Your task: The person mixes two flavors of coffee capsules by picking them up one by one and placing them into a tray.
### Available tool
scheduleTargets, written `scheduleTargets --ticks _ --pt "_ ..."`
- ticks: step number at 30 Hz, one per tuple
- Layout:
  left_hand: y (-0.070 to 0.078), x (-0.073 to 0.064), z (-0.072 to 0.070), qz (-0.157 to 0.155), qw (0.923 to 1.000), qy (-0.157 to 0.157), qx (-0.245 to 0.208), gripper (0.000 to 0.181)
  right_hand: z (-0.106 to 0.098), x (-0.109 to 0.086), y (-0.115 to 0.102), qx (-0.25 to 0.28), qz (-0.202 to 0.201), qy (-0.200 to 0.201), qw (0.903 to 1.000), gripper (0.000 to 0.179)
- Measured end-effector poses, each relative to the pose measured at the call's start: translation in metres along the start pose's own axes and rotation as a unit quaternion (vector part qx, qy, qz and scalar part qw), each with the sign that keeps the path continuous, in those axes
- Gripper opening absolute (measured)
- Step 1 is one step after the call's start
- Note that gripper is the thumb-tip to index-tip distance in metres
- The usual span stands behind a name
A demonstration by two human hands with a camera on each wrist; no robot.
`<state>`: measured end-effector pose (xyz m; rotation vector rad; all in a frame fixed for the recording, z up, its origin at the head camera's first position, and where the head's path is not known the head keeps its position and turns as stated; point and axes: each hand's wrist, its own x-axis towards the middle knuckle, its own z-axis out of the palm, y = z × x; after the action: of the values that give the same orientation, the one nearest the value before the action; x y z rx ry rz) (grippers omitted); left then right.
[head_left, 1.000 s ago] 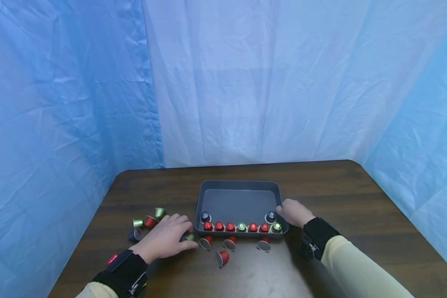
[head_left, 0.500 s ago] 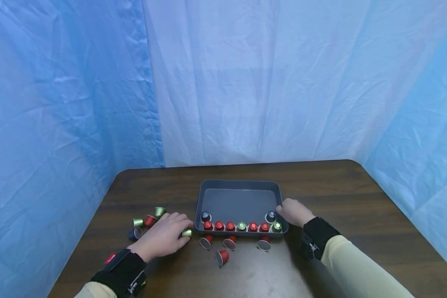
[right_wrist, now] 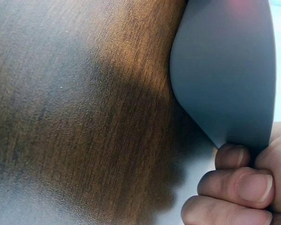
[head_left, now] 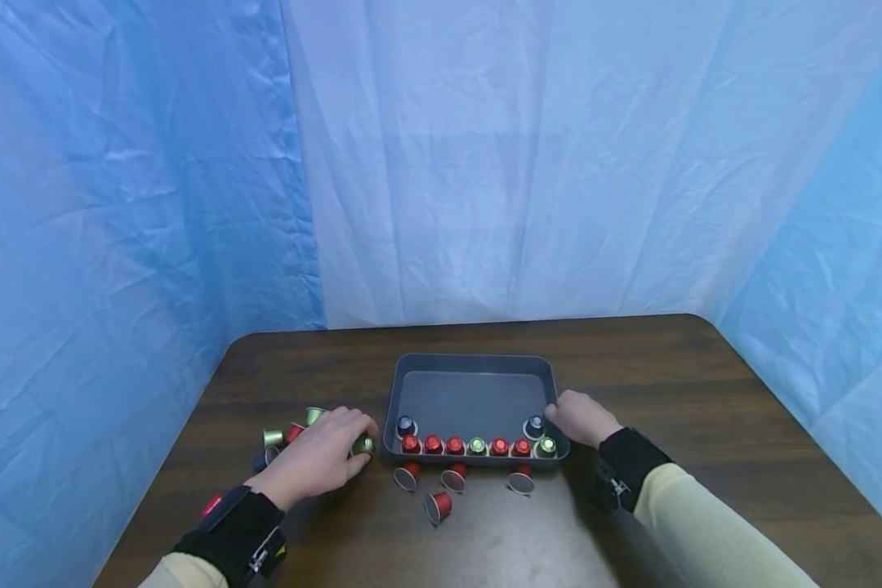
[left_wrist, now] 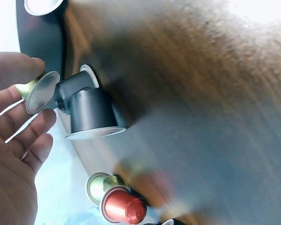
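My left hand (head_left: 319, 457) pinches a green coffee capsule (head_left: 363, 444) between thumb and fingers, just left of the tray. In the left wrist view the silver lid of that green capsule (left_wrist: 43, 93) faces the camera, and two black capsules (left_wrist: 94, 112) lie close beyond it. With curled fingers my right hand (head_left: 582, 420) grips the right rim of the dark grey tray (head_left: 478, 359); the right wrist view shows the fingers (right_wrist: 236, 185) at the tray's corner. Along the tray's near side stands a row of red capsules (head_left: 455, 446) and green ones, with a dark capsule (head_left: 533, 427) behind each end.
In front of the tray several red capsules (head_left: 438, 507) lie on their sides on the wooden table (head_left: 676, 392). More capsules, including a green one (head_left: 273, 438), lie left of my left hand, partly hidden by it. Blue curtains (head_left: 441, 163) hang around the table.
My left hand has closed on the green capsule, lifted it slightly and turned it so its green end shows. My right hand has kept its hold on the tray rim.
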<state>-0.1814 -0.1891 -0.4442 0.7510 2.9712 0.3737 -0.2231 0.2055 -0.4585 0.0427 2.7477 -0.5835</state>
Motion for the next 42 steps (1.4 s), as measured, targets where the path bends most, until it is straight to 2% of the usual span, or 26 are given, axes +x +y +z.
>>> scheduleTargets --ticks 8,14,19,23,27,34,39,42 --pt "0.004 0.003 -0.012 -0.018 0.9993 0.030 -0.008 0.039 0.000 0.001 0.001 -0.001 0.002 0.000 1.0000 0.028" --pt "0.006 0.006 -0.018 -0.028 0.9975 0.048 -0.043 0.038 0.000 0.001 0.002 0.002 0.009 -0.004 0.9999 0.028" --pt "0.006 0.009 -0.019 -0.014 0.9957 0.076 -0.051 0.039 0.000 0.002 0.002 0.005 0.016 -0.005 0.9998 0.028" --pt "0.007 0.012 -0.020 0.008 0.9952 0.091 -0.035 0.040 -0.001 0.002 0.002 0.005 0.018 -0.007 0.9998 0.028" --pt "0.010 0.014 -0.023 0.014 0.9954 0.089 -0.034 0.039 -0.002 0.002 0.001 0.007 0.017 -0.007 0.9998 0.028" --pt "0.017 0.017 -0.022 -0.007 0.9962 0.068 -0.055 0.036 -0.002 0.001 0.000 0.009 0.009 -0.005 0.9999 0.027" --pt "0.020 0.020 -0.020 -0.001 0.9955 0.068 -0.065 0.035 -0.001 0.000 0.000 0.011 0.011 -0.006 0.9999 0.027" --pt "0.022 0.023 -0.020 0.008 0.9960 0.070 -0.055 0.036 -0.001 0.000 0.000 0.011 0.011 -0.006 0.9999 0.027"
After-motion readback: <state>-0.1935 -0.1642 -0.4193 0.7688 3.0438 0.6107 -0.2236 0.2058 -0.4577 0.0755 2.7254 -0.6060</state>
